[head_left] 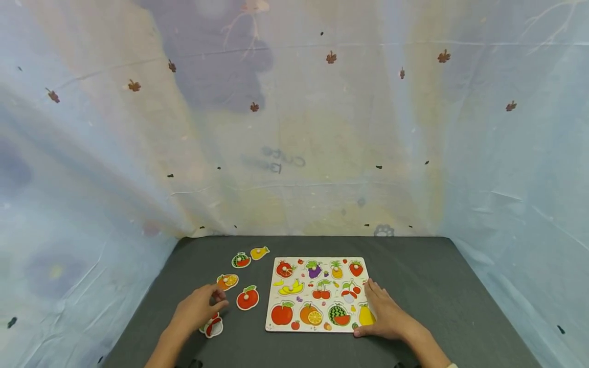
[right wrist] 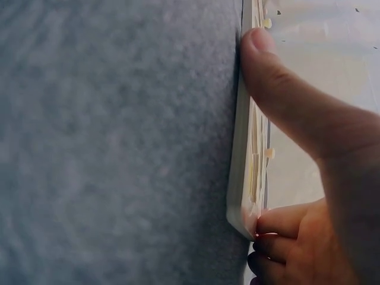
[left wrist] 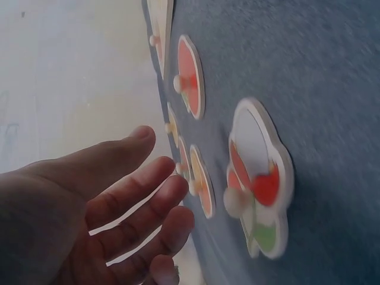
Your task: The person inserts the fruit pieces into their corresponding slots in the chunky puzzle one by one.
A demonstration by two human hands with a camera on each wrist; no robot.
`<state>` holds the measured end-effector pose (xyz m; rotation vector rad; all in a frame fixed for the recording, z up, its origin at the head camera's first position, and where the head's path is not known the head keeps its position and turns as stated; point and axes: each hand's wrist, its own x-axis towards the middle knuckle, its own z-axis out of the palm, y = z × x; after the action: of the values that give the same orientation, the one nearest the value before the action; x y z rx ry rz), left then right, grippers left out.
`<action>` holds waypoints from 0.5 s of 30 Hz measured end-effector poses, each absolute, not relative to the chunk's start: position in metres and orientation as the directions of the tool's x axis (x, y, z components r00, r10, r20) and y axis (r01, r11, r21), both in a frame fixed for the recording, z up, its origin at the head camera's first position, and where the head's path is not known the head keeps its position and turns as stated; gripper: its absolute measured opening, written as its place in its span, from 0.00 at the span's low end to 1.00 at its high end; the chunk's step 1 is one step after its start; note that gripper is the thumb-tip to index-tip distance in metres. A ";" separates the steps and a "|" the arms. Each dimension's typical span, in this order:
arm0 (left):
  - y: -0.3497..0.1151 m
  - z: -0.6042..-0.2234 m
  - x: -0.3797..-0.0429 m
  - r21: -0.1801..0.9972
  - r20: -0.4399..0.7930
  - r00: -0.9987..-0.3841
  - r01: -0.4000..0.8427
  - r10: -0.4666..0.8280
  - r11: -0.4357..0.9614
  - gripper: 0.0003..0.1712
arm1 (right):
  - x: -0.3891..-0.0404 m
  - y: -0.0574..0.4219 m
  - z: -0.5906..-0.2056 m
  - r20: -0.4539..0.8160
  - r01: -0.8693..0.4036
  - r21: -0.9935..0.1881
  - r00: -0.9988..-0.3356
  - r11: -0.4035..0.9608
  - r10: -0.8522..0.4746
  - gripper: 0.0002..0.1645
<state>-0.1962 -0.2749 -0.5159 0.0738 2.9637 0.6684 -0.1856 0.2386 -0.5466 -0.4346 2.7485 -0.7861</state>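
White fruit board (head_left: 273,297), bottom centre of frame; R hand (head_left: 386,315) spread along its lower-right corner, prob. bracing it. L hand (head_left: 198,306), lower left, fingers parted, holds nothing, just above red-and-white piece (head_left: 214,328) and near orange piece (head_left: 227,281). Likely step: picking a loose piece; next needs knob (left wrist: 237,203) pinch. Which one's unclear, hand partly blocks view.

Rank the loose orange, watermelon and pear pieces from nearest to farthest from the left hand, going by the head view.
1. Orange piece: just beyond the left hand, slightly to its right.
2. Watermelon piece: past the orange piece, farther right.
3. Pear piece: beyond and right of the watermelon piece.
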 end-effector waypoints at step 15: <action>-0.286 -0.512 -0.188 0.408 -0.120 -0.991 0.001 0.055 0.913 0.10 | -0.187 0.238 -0.546 -0.159 -0.208 -0.552 -0.925 0.808 -0.346 0.85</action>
<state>-0.1884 -0.2864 -0.5120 0.0435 2.9453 0.6284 -0.1871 0.2378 -0.5456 -0.4279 2.7426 -0.7944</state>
